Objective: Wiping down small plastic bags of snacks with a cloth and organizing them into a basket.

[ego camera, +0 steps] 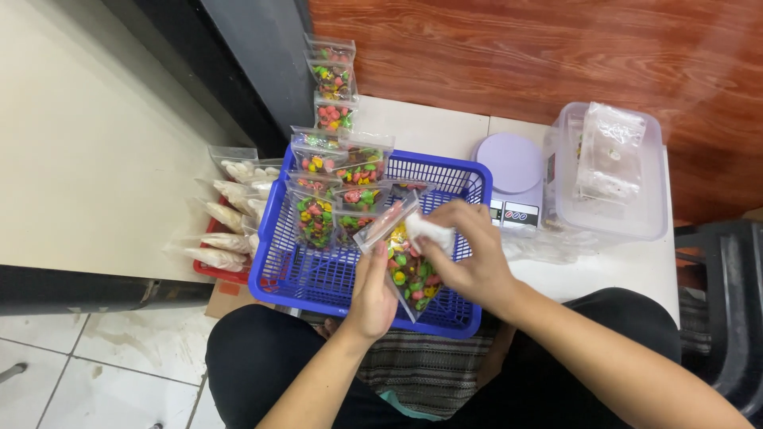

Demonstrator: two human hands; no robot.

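At the centre of the frame you have the basket (280, 270), sitting partly on your lap and partly against the low table (636, 270). Filled pouches (318, 214) stand in its upper left part, and more filled pouches (334, 87) run in a line from there toward the top of the frame. Your left hand (372, 298) and right hand (475, 258) meet over the basket's lower right, both on one pouch (409, 270). To the right of the basket, on the table, sits the scale (515, 179), and right of that the lidded container (612, 171). Left of the basket lies a tray (213, 270) of other pouches (230, 214).
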